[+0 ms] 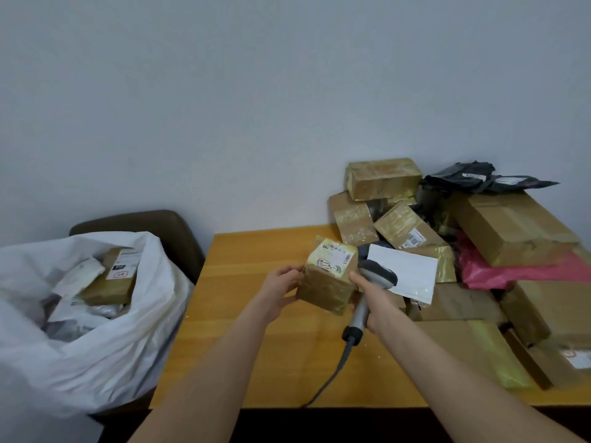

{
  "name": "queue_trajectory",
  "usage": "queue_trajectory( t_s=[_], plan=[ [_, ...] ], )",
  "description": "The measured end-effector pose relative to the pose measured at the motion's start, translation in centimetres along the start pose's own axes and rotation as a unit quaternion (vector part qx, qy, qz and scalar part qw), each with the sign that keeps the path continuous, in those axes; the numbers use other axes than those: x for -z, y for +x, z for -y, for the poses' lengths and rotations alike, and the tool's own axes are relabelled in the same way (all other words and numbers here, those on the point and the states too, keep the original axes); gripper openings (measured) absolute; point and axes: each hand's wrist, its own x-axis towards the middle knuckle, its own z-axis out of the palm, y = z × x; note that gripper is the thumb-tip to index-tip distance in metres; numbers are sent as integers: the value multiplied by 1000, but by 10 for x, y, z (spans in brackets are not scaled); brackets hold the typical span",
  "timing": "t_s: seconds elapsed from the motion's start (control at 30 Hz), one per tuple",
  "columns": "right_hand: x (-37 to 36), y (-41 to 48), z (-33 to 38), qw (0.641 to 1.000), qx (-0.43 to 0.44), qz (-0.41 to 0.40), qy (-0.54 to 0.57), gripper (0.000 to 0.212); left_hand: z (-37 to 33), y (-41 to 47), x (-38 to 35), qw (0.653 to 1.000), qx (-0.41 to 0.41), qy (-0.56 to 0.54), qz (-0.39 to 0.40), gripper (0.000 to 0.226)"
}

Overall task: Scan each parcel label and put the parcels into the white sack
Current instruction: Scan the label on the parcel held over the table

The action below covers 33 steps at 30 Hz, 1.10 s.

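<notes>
A white sack (105, 346) gapes off the left edge of a wooden desk (256, 362), parcels already inside; boxes and mailers (511, 225) lie heaped along the desk's right edge and far right corner; over its middle a person's left hand (281, 282) grasps a small taped parcel (326, 282), label (335, 257) up; the right hand (374, 302) grips a grey corded scanner (377, 276) just beside it.

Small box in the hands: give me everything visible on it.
The small box is brown cardboard wrapped in glossy clear tape, slightly crumpled. A pale printed label with a barcode covers its top face, turned toward the camera. It is held tilted above the wooden table, in front of the parcel pile. The left hand grips its left edge; the right hand, holding the scanner, touches its right side.
</notes>
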Motion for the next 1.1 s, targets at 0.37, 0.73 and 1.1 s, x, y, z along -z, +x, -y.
queue_trajectory(
  t_s=[0.37, 0.73, 1.1],
  plan=[
    [-28, -11, -8, 992, 81, -52, -76, 20, -15, 20, 37, 992, 23, 125, -6, 64],
    [-31, -19, -8, 974, 142, -61, -167, 27, -19, 26, 46, 991, 43, 116, 49, 41],
    [-35, -46, -26, 970, 165, -4, -178, 10, 7, 35, 53, 998, 26, 52, -14, 64]
  ],
)
